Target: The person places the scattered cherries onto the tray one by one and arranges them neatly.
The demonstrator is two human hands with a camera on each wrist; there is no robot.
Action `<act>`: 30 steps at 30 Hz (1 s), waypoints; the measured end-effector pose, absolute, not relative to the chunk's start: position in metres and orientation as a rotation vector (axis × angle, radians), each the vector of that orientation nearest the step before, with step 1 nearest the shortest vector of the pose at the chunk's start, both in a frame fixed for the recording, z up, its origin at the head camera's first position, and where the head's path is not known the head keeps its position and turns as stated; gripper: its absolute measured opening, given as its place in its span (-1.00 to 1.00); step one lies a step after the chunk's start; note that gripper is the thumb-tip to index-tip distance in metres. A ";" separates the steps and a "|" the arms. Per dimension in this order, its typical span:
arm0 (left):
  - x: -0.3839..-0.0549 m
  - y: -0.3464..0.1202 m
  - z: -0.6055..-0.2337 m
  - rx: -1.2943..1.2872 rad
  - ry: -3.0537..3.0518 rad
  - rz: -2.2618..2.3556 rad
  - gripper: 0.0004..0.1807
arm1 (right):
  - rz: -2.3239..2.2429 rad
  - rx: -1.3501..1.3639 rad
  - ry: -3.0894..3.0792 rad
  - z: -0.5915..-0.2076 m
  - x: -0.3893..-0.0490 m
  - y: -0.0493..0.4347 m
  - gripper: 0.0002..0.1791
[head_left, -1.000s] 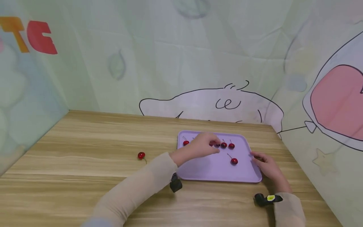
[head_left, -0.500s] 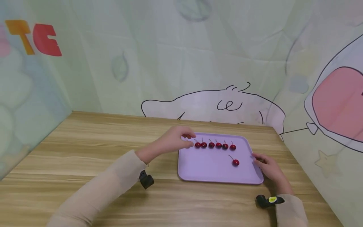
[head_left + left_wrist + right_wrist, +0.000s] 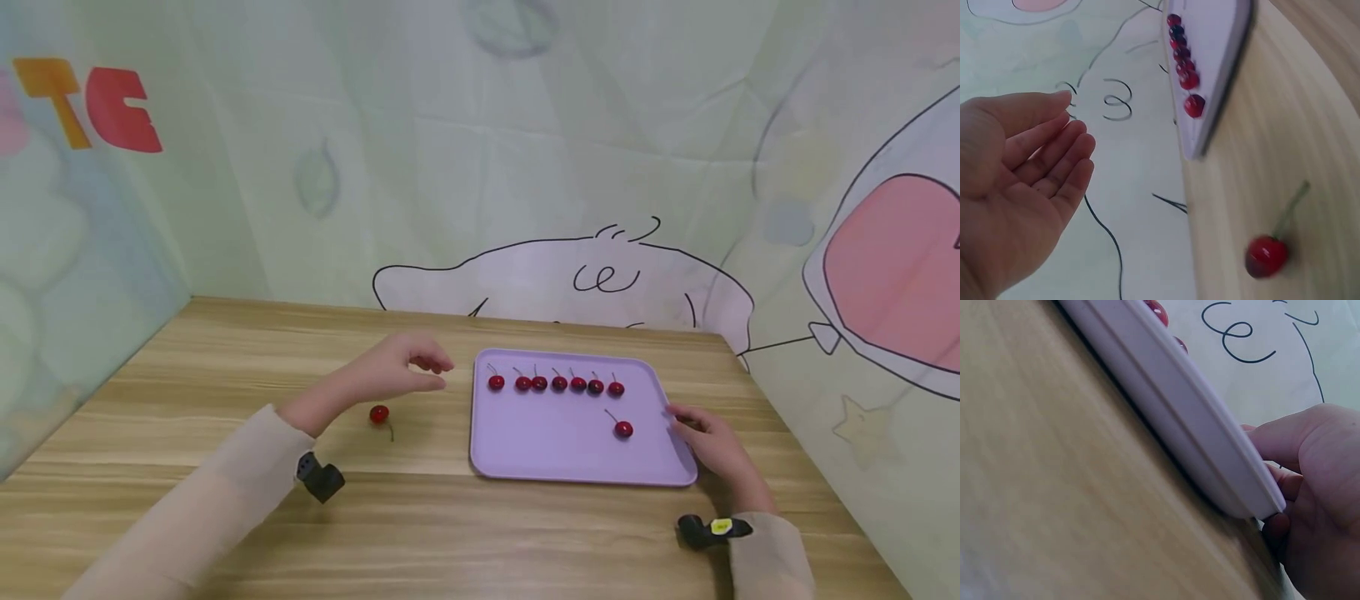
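Observation:
My left hand [image 3: 393,367] is held above the table left of the tray, its fingers loosely bent and nothing between them. Just below it a single cherry [image 3: 379,414] with a green stem lies on the wood; the left wrist view has this cherry [image 3: 1266,256] at the lower right. A lilac tray [image 3: 555,458] carries a row of several red cherries [image 3: 559,384] along its far side. One more cherry [image 3: 623,429] lies apart, nearer the tray's right end. My right hand [image 3: 716,446] grips the tray's right edge, thumb at the rim and fingers curled under it.
The wooden table [image 3: 420,533] runs back to a printed cloth backdrop [image 3: 480,167]. A black wrist camera [image 3: 320,477] sits at the left cuff, another wrist camera [image 3: 697,532] at the right.
My left hand has drawn back leftward from over the tray's row to above the table, uncovering the leftmost cherry and the loose one. The right hand keeps its place at the tray edge.

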State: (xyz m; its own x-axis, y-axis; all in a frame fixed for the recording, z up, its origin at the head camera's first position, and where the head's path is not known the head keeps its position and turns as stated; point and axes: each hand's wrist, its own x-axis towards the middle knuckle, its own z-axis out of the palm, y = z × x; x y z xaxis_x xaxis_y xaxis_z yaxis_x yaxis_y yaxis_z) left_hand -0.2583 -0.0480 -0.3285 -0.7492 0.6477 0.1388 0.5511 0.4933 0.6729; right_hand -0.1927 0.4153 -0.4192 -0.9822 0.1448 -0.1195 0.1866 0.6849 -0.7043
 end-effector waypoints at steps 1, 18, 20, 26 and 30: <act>-0.259 -0.052 -0.332 1.038 2.600 1.094 -0.82 | -1.190 0.277 2.837 -0.419 -0.193 0.415 -0.52; -0.271 -0.104 -0.374 0.809 2.494 1.039 -0.73 | -1.220 0.295 2.818 -0.419 -0.194 0.415 -0.51; -0.272 -0.106 -0.377 0.786 2.467 1.047 -0.71 | -1.214 0.290 2.827 -0.420 -0.194 0.416 -0.52; -0.275 -0.112 -0.387 0.788 2.427 1.075 -0.69 | -1.183 0.293 2.842 -0.421 -0.195 0.416 -0.52; -0.276 -0.114 -0.391 0.797 2.430 1.071 -0.68 | -1.193 0.309 2.834 -0.421 -0.195 0.416 -0.51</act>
